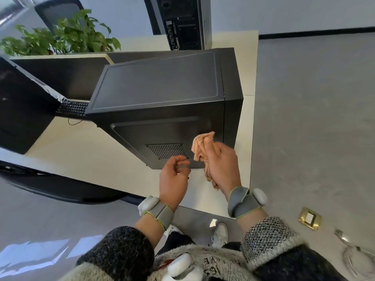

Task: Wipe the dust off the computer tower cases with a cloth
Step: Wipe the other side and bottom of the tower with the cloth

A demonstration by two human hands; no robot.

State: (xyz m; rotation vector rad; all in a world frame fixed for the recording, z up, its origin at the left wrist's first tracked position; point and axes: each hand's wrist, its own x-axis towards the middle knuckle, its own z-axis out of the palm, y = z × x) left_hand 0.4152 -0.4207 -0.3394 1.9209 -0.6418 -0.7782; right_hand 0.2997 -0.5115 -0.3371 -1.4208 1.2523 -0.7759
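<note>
Two computer tower cases stand on the desk point(81, 142). The near tower case point(162, 88) is close to the person, and the far tower case point(182, 23) is at the back. The right hand point(223, 165) grips a bunched pink cloth point(203, 147) and holds it against the side of the near tower case, just beside the little air holes point(166, 151). The left hand point(174, 177) hangs by the bottom edge of that case with loosely curled fingers, and I can see nothing in it. I think this side is being wiped now. Next, the cloth should slide softly across the whole side, then the top. After that comes the far tower case.
</note>
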